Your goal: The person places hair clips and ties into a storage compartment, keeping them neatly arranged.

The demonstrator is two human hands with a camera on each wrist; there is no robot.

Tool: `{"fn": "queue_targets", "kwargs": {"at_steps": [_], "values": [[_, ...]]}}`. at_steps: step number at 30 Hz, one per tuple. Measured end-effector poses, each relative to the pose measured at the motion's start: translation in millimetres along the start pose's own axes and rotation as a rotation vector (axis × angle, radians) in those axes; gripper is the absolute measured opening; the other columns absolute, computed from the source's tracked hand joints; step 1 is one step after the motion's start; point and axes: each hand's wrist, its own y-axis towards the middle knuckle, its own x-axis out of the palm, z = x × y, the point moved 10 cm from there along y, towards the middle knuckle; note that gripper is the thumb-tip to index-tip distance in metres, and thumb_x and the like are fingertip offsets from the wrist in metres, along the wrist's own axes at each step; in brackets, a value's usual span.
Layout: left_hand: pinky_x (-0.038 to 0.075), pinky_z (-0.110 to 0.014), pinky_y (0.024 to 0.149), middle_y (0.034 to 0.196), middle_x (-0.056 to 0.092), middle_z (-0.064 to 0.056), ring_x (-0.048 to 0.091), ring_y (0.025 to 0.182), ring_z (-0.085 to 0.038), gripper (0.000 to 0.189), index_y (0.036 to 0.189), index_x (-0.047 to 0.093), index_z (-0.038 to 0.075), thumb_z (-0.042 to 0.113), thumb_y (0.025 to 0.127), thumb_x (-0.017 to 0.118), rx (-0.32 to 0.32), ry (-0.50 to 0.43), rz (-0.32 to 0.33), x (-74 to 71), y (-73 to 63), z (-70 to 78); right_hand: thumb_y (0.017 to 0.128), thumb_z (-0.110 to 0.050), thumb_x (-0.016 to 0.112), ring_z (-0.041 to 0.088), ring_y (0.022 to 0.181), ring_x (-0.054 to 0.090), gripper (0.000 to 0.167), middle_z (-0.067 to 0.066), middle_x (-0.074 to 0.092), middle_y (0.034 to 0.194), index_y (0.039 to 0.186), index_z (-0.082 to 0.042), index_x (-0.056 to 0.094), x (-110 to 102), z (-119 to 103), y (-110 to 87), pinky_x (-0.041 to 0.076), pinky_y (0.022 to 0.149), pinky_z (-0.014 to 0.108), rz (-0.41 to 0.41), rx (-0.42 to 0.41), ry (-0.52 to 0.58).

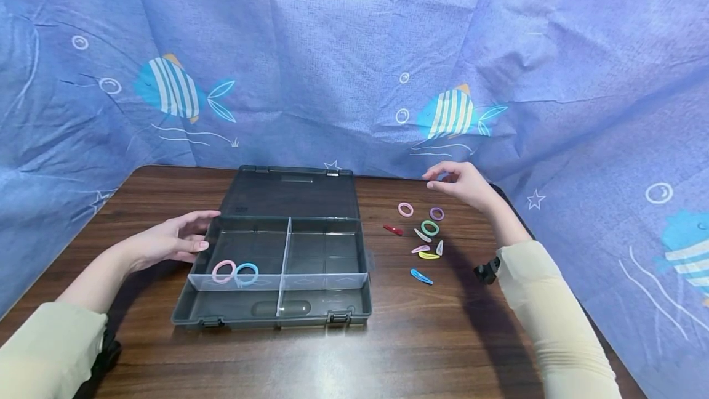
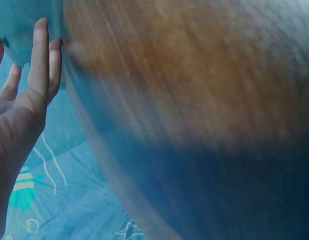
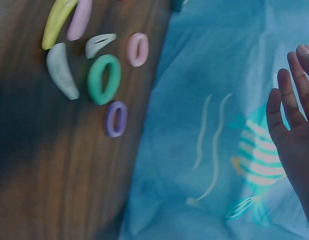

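My left hand rests against the left side of a dark translucent divided box, its thumb at the rim and its fingers mostly straight. A pink hair tie and a blue hair tie overlap the front divider at the box's back-left compartment. My right hand hovers near the table's back edge, fingers loosely bent, nothing visible between them. In front of it lie a purple hair tie, another pink hair tie and a green hair tie.
Hair clips lie right of the box: red, pink, yellow, blue and two white ones. The box's lid lies open toward the back. A blue fish-print cloth hangs behind the wooden table.
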Motion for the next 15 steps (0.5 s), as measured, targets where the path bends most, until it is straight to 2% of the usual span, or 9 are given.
{"fn": "queue_targets", "kwargs": {"at_steps": [6, 11, 13, 15], "values": [[0.05, -0.048, 0.09, 0.146, 0.019, -0.031, 0.046, 0.121, -0.04, 0.075, 0.151, 0.012, 0.009, 0.016, 0.094, 0.059, -0.001, 0.017, 0.006, -0.1, -0.8, 1.1, 0.086, -0.006, 0.068, 0.023, 0.082, 0.062, 0.019, 0.019, 0.067, 0.097, 0.103, 0.002, 0.068, 7, 28, -13.1, 0.048, 0.066, 0.021, 0.017, 0.037, 0.016], [0.05, -0.049, 0.091, 0.147, 0.018, -0.031, 0.045, 0.121, -0.041, 0.075, 0.151, 0.012, 0.009, 0.016, 0.093, 0.059, -0.005, 0.021, 0.007, 0.2, -1.2, 0.1, 0.086, -0.005, 0.068, 0.035, 0.085, 0.063, 0.022, 0.021, 0.068, 0.098, 0.105, 0.004, 0.067, 19, 53, -22.9, 0.048, 0.065, 0.021, 0.003, 0.097, 0.041], [0.049, -0.05, 0.091, 0.147, 0.017, -0.031, 0.045, 0.122, -0.042, 0.075, 0.151, 0.012, 0.009, 0.017, 0.093, 0.059, -0.004, 0.023, 0.006, 0.2, -1.4, 0.0, 0.086, -0.005, 0.067, 0.033, 0.084, 0.064, 0.022, 0.023, 0.067, 0.099, 0.106, 0.004, 0.067, 24, 63, -26.4, 0.049, 0.066, 0.022, -0.006, 0.128, 0.06], [0.049, -0.05, 0.091, 0.147, 0.018, -0.031, 0.045, 0.122, -0.042, 0.075, 0.151, 0.012, 0.009, 0.016, 0.093, 0.059, -0.003, 0.022, 0.003, 0.3, -1.2, 0.1, 0.085, -0.006, 0.068, 0.025, 0.081, 0.065, 0.023, 0.026, 0.066, 0.1, 0.106, 0.004, 0.067, 28, 72, -29.8, 0.052, 0.07, 0.029, -0.017, 0.157, 0.076]]}}
